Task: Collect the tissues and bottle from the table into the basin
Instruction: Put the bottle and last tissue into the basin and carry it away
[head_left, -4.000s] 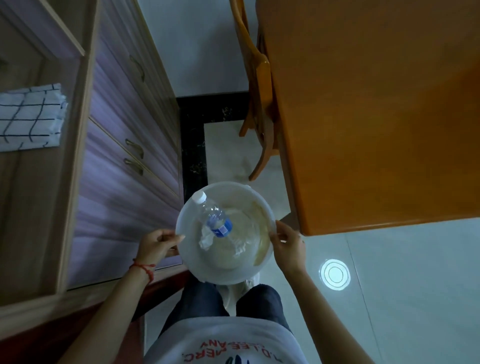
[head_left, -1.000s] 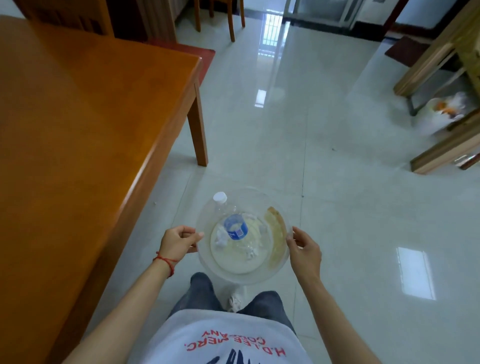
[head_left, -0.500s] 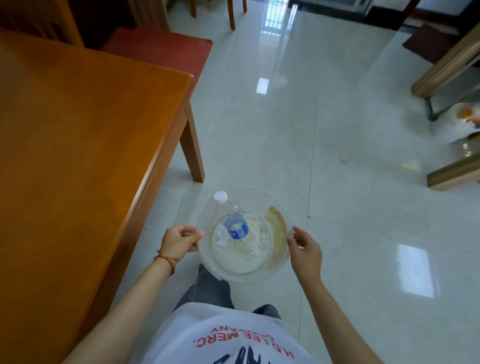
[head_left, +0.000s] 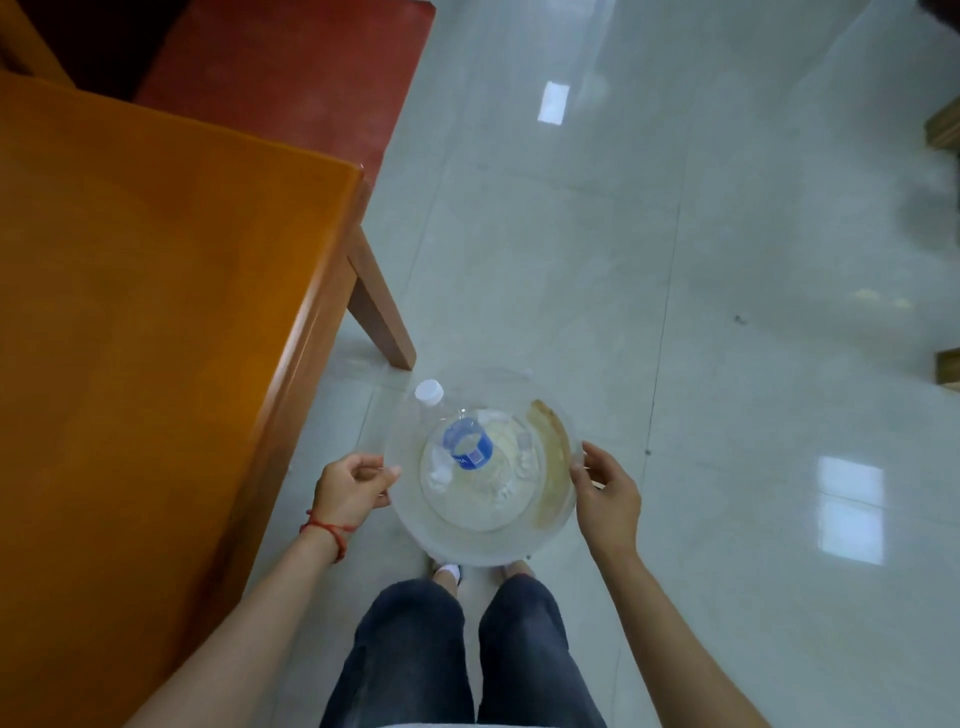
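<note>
Two hands held the basin (head_left: 441, 540) by its rim, above the tiled floor (head_left: 727, 364) and in front of the person's knees. The left hand (head_left: 350, 491) was curled shut on the basin's left edge, thumb over the rim, with a red cord (head_left: 324, 530) around its wrist. The right hand (head_left: 608, 493) was clamped on the opposite edge, fingers spread along the outside of the wall.

Inside the clear basin the bottle (head_left: 460, 441) lay tilted, its white cap (head_left: 429, 392) propped against the far-left rim and its blue label facing up. Crumpled tissues (head_left: 441, 470) sat on the basin floor beside and under the bottle, some of them blurred through the plastic. A brownish smear (head_left: 550, 467) ran along the inner right wall.

The orange worktop (head_left: 156, 312) stood just to the left of the basin, apart from it, one leg (head_left: 382, 312) angled down to the floor. A red mat (head_left: 291, 67) lay beyond its far corner.
</note>
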